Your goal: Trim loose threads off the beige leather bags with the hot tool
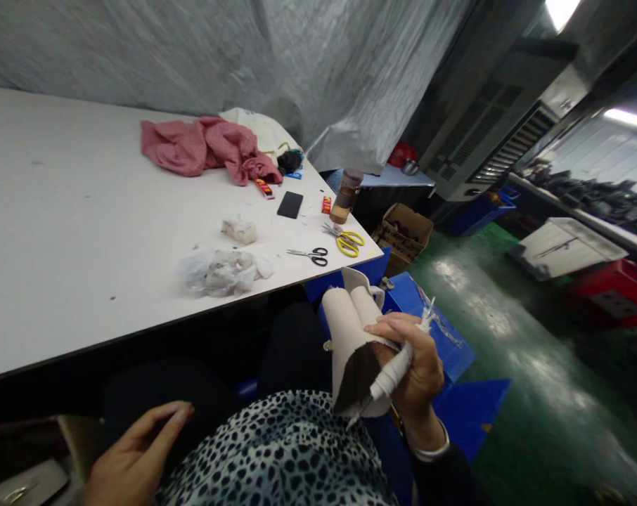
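My right hand (416,362) is closed around a thin pointed tool (395,372), its handle wrapped in white tape and metal showing at its ends. The same hand also grips a cream bag (344,320) above my lap, whose dark inside faces me. At the lower left, my left hand (136,450) is apart from the bag, its thumb and index finger pinched together. I cannot make out whether anything is between them. Part of another pale bag (31,485) with a metal fitting shows in the bottom left corner.
On the white table (86,232) lie black scissors (313,256), yellow-handled scissors (347,241), crumpled plastic (221,273), a phone (290,204), a pink cloth (202,147) and a bottle (346,197). Blue bins (455,358) and a cardboard box (403,228) stand to the right.
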`<control>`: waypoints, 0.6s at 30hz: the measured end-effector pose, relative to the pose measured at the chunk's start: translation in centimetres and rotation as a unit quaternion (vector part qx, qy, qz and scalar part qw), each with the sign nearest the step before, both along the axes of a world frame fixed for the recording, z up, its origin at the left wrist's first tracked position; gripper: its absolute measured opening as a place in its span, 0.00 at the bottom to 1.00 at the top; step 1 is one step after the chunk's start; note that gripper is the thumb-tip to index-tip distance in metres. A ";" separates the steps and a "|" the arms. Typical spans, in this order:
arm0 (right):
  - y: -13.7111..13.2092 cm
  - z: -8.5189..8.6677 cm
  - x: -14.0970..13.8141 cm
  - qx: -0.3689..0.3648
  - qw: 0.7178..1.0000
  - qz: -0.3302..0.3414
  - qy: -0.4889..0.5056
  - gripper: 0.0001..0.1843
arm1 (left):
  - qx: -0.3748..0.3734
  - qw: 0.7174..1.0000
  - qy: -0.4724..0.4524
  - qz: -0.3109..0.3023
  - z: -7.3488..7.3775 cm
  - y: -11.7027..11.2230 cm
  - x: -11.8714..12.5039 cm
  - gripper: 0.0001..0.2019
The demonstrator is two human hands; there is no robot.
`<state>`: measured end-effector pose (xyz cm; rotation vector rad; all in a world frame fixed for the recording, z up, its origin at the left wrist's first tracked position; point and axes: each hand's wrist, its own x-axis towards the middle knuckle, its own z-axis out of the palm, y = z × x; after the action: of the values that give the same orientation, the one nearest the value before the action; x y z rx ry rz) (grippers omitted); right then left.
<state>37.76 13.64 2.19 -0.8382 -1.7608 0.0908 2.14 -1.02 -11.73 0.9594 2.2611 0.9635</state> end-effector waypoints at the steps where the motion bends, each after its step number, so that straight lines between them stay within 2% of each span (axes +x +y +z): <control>1: -0.1 0.0 -0.3 -0.005 1.000 0.014 0.000 0.26 | -0.021 1.000 -0.019 0.001 0.9 0.1 0.3 0.19; 3: -0.4 0.1 -1.0 -0.009 0.999 0.042 -0.007 0.25 | -0.045 0.997 -0.058 0.005 2.2 0.3 0.8 0.21; 6: -0.5 0.4 -1.6 -0.007 0.997 0.068 -0.028 0.25 | -0.042 0.996 -0.075 0.009 2.9 0.3 1.2 0.22; 11: -0.3 0.7 -2.1 0.008 0.997 0.057 -0.052 0.21 | -0.042 0.997 -0.068 0.006 2.5 0.1 0.9 0.23; 18: -0.2 0.2 -2.8 0.011 0.997 0.064 -0.043 0.20 | -0.041 0.998 -0.054 0.010 2.3 -0.1 0.8 0.21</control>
<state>34.97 13.43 2.35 -0.7232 -1.8928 0.1211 2.94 -1.17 -9.41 0.8318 2.2056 0.9000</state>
